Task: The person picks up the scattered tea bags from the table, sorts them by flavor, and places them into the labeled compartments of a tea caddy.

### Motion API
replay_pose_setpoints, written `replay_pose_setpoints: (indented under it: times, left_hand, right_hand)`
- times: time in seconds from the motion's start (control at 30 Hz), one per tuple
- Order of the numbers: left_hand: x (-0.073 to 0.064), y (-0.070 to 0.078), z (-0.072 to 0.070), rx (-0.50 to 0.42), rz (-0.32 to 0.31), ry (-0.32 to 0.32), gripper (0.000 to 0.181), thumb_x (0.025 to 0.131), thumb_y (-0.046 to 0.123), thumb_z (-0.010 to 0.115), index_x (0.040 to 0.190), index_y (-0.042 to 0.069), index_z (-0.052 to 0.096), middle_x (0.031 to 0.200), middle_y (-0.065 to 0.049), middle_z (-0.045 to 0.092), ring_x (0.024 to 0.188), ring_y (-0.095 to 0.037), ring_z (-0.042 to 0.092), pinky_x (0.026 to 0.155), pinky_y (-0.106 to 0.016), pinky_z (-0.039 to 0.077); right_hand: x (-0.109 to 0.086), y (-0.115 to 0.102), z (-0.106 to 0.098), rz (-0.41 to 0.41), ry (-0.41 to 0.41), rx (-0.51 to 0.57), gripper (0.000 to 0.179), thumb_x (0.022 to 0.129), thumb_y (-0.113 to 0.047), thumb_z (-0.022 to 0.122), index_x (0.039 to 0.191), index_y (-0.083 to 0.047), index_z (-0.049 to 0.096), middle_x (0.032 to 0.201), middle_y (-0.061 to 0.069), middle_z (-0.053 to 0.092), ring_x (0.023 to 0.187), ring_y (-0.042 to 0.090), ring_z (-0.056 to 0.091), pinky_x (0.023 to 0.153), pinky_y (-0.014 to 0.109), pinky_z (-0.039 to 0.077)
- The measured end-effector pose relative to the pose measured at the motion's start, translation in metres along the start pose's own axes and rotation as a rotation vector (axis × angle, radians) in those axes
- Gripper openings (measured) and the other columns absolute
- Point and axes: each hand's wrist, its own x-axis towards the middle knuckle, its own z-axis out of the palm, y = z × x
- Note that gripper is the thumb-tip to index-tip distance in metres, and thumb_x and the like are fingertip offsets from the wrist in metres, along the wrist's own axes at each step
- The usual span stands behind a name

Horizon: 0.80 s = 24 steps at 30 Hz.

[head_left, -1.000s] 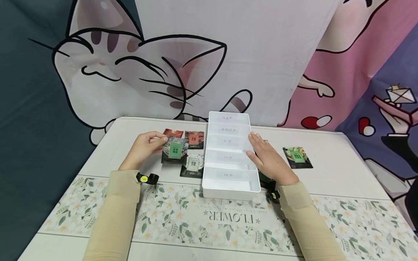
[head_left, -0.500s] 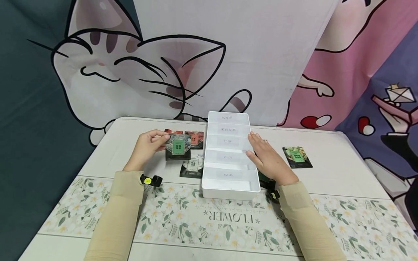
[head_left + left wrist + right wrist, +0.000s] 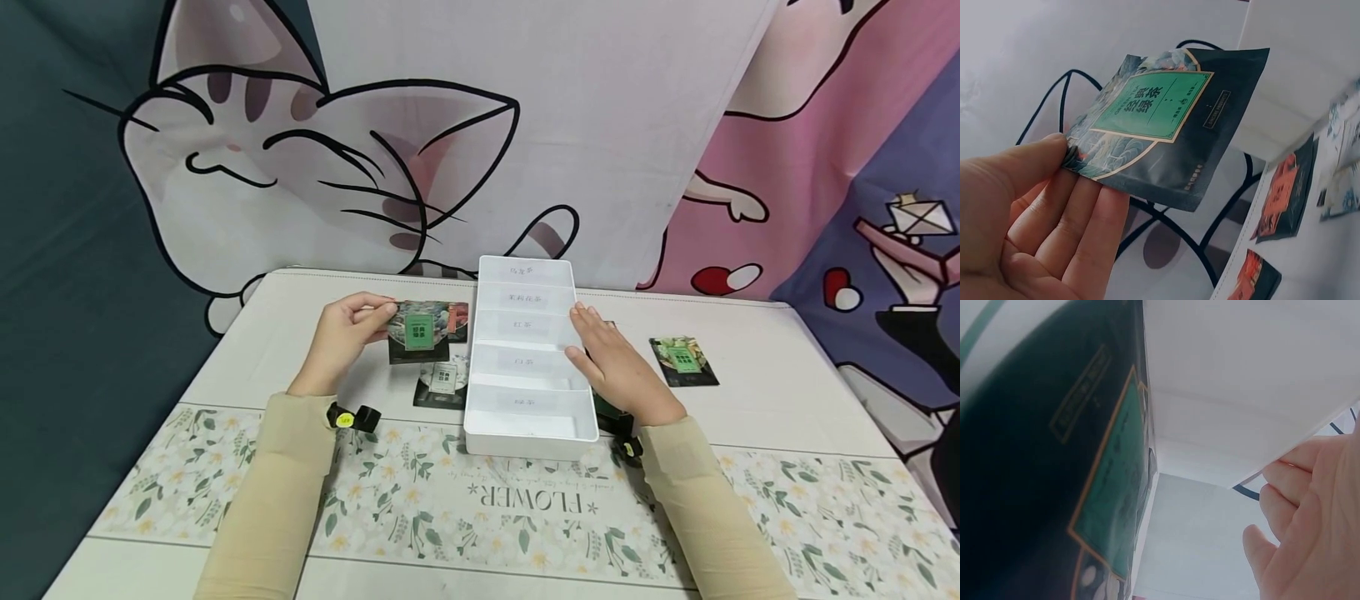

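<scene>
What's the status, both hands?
Left hand pinches glossy black square packet with green label, raised. Right hand against white rectangular plastic compartment box. No obstruction evident.

1. Held sachet (image 3: pixel 418 333): black, gold-edged green label.
2. Two sachets (image 3: pixel 1280 199): red, black.
3. Near sachet (image 3: pixel 441 385): white, black.
4. Right sachet (image 3: pixel 684 362): green, black.
5. Box (image 3: pixel 532 447): white.
6. Sleeves (image 3: pixel 262 500): beige.
7. Table (image 3: pixel 780 375): white, green-leaved floral band.
8. Backdrop (image 3: pixel 615 125): teal, white, pink, purple; cartoon cat.
</scene>
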Motion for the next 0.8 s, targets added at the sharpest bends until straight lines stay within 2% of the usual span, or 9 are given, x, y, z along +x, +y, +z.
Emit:
replay_pose_setpoints:
  times: [0.3,0.57,0.8]
  left_hand:
    - [-0.005,0.009,0.010,-0.026,0.029,0.021,0.032,0.099,0.019,0.069,0.114,-0.010,0.067,0.096,0.002,0.077,0.081,-0.006,0.072,0.080,-0.024,0.061]
    - [-0.009,0.018,0.017,-0.045,0.083,0.033,0.029,0.098,0.019,0.070,0.110,-0.008,0.068,0.097,-0.001,0.078,0.086,-0.007,0.072,0.081,-0.025,0.061]
    - [-0.014,0.022,0.025,-0.084,0.122,0.040,0.022,0.098,0.017,0.070,0.106,-0.004,0.070,0.089,0.007,0.076,0.082,-0.008,0.072,0.078,-0.025,0.061]
  right_hand:
    - [0.000,0.001,0.000,0.001,-0.003,-0.007,0.068,0.111,-0.044,0.035,0.161,-0.002,0.016,0.168,0.017,0.015,0.155,0.035,0.010,0.124,0.058,0.014]
    - [0.000,0.002,0.000,0.004,-0.003,-0.007,0.068,0.111,-0.044,0.034,0.162,-0.002,0.015,0.168,0.016,0.014,0.155,0.035,0.009,0.124,0.058,0.014]
    - [0.000,0.001,0.000,0.009,-0.011,-0.009,0.069,0.111,-0.044,0.034,0.162,-0.003,0.014,0.169,0.015,0.013,0.155,0.036,0.010,0.125,0.057,0.012]
